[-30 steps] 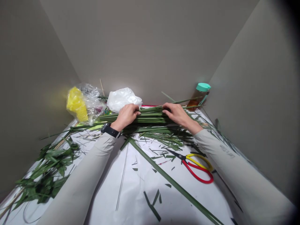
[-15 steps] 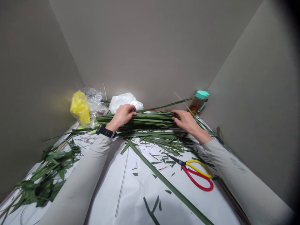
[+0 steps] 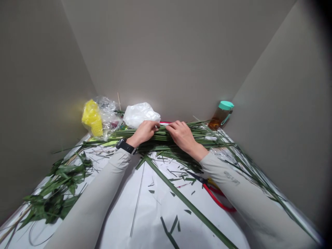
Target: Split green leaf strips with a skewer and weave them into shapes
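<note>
A long bundle of narrow green leaf strips [image 3: 162, 134] lies across the far part of the table. My left hand [image 3: 144, 133] grips it from above, and my right hand [image 3: 181, 135] grips it just beside, their fingertips almost meeting. Loose strips and cut scraps [image 3: 176, 159] spread below the bundle. One long green strip [image 3: 189, 204] runs towards me across the white sheet [image 3: 121, 211]. Red-and-yellow-handled scissors [image 3: 218, 199] lie near my right forearm, which hides most of their handles and blades.
A white plastic bag [image 3: 141, 115] and a clear bag holding yellow mesh [image 3: 92, 118] stand at the back. A bottle with a teal lid [image 3: 221, 115] is at the far right corner. A heap of green leaves [image 3: 58, 193] lies at the left. Grey walls rise on three sides.
My hands have slid together towards the middle of the bundle. My right forearm has moved left and now covers most of the scissors.
</note>
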Available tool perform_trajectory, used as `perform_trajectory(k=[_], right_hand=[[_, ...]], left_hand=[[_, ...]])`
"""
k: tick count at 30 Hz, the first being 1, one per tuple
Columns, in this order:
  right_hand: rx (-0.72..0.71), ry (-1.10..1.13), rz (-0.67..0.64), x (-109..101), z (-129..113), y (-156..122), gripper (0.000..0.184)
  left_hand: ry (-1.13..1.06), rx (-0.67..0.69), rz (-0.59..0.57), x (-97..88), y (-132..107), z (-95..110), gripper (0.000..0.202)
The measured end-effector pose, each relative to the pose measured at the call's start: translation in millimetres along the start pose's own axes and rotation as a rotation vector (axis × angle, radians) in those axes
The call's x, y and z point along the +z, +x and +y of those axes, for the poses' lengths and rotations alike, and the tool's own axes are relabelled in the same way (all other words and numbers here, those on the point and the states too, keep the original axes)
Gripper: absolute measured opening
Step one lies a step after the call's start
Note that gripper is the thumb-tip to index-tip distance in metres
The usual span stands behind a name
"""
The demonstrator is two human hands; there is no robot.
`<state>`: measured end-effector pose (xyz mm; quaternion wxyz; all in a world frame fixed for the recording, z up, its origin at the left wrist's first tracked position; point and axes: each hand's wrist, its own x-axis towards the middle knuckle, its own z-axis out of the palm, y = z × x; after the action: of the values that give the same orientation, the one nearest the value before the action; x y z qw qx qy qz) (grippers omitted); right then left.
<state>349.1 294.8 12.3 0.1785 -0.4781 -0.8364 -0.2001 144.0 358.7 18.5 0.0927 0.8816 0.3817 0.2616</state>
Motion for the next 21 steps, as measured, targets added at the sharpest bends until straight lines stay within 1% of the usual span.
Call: perform_trajectory(k=[6, 13, 17, 21], right_hand=[[-0.018, -0.023, 0.006, 6, 0, 3, 0.029], [-0.004, 0.017, -0.043, 17, 0, -8, 0.021], [0.031, 0.044, -0.043, 18, 2, -10, 0.021], [0.089, 0.086, -0.021, 19, 6, -7, 0.022]], left_hand=[[0.0, -0.002, 0.016, 3.9, 0, 2, 0.028], [-0.001, -0.008, 0.032, 2.9, -1, 2, 0.033], [-0.009, 0.025, 0.023, 4.8, 0, 0, 0.033], [-0.002, 0.087, -0.006, 4.5, 1, 2, 0.026]])
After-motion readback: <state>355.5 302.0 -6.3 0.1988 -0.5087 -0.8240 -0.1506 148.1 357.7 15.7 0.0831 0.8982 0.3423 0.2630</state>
